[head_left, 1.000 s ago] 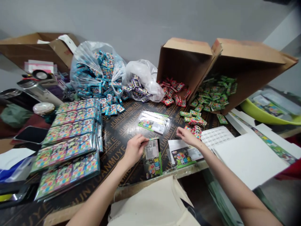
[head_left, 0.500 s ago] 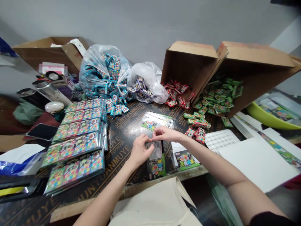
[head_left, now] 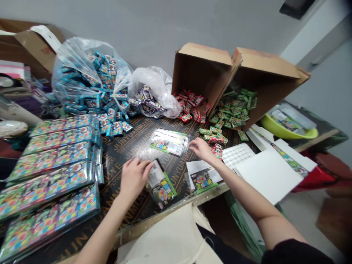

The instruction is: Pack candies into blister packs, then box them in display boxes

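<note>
My left hand (head_left: 134,178) curls over the top edge of a candy pack in a clear plastic sleeve (head_left: 161,186), which lies tilted on the dark plywood tabletop (head_left: 121,157). A second sleeved pack (head_left: 169,143) lies flat just beyond it. My right hand (head_left: 202,149) is open and empty, hovering beside a small heap of red and green candy packets (head_left: 217,150). A printed candy card on white paper (head_left: 202,179) lies below that hand.
Long glossy candy strips (head_left: 49,172) are stacked at left. Behind are a clear bag of blue packets (head_left: 88,82), a white plastic bag (head_left: 155,88) and tipped cardboard boxes (head_left: 203,69) spilling candy. A white board (head_left: 268,174) lies right; a cream cloth bag (head_left: 165,238) hangs at the front edge.
My hands have moved apart, the right one going from the pack toward the candy heap. The pack under my left hand now tilts, its top leaning left. The whole view has swung.
</note>
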A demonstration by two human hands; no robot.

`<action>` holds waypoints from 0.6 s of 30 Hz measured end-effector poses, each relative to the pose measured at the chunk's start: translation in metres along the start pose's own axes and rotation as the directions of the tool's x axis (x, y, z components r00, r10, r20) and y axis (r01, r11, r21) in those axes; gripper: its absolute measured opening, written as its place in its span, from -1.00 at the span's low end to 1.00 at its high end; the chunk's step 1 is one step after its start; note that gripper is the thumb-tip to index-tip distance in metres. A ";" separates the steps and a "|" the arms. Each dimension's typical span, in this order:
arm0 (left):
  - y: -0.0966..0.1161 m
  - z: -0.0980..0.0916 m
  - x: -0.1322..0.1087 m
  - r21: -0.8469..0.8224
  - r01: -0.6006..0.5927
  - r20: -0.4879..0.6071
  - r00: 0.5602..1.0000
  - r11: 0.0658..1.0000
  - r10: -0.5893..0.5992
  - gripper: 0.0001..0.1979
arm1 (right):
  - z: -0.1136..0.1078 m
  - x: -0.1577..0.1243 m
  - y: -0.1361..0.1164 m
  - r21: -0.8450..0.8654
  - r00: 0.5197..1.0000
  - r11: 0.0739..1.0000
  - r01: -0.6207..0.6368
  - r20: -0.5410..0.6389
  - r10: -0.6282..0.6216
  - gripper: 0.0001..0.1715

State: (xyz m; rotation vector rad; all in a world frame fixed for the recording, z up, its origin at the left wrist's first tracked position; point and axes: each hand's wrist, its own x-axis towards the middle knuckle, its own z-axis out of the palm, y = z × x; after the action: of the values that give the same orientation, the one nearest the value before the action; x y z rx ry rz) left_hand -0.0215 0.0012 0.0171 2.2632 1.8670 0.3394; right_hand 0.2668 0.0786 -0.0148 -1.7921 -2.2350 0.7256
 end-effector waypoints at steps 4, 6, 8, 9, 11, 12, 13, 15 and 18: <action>-0.009 0.004 -0.004 0.130 -0.128 0.136 0.984 0.983 0.110 -0.43 | 0.006 -0.025 0.053 -0.199 0.995 0.979 -0.052 0.074 0.068 -0.94; -0.003 0.015 -0.006 0.030 -0.302 0.351 0.896 0.953 0.273 -0.26 | 0.016 -0.035 0.063 -0.212 0.993 0.976 -0.045 0.101 0.067 -0.95; 0.006 0.027 -0.007 -0.069 -0.391 0.523 0.769 0.918 0.367 -0.20 | 0.025 -0.042 0.065 -0.217 0.993 0.976 -0.037 0.105 0.061 -0.96; 0.010 0.033 -0.007 -0.095 -0.407 0.571 0.725 0.908 0.385 -0.21 | 0.028 -0.044 0.065 -0.218 0.993 0.975 -0.037 0.100 0.060 -0.95; 0.018 0.040 -0.006 -0.120 -0.429 0.609 0.680 0.895 0.408 -0.24 | 0.033 -0.048 0.064 -0.215 0.994 0.976 -0.038 0.089 0.058 -0.94; 0.022 0.041 -0.004 -0.135 -0.435 0.617 0.666 0.890 0.419 -0.27 | 0.034 -0.050 0.065 -0.212 0.995 0.976 -0.039 0.085 0.058 -0.95; 0.024 0.041 -0.003 -0.158 -0.434 0.629 0.648 0.887 0.429 -0.31 | 0.034 -0.051 0.065 -0.209 0.995 0.977 -0.041 0.081 0.059 -0.96; 0.027 0.036 0.000 -0.227 -0.388 0.662 0.611 0.893 0.434 -0.42 | 0.034 -0.053 0.067 -0.204 0.995 0.978 -0.048 0.073 0.064 -0.97; 0.029 0.021 0.006 -0.388 -0.240 0.604 0.663 0.890 0.442 -0.54 | 0.034 -0.053 0.069 -0.198 0.995 0.978 -0.067 0.065 0.082 -0.93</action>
State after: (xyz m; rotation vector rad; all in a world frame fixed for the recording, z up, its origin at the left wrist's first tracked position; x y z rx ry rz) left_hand 0.0132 0.0016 0.0053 2.1149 0.9442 -0.1764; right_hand 0.3256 0.0297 -0.0690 -1.9790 -2.3717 0.6123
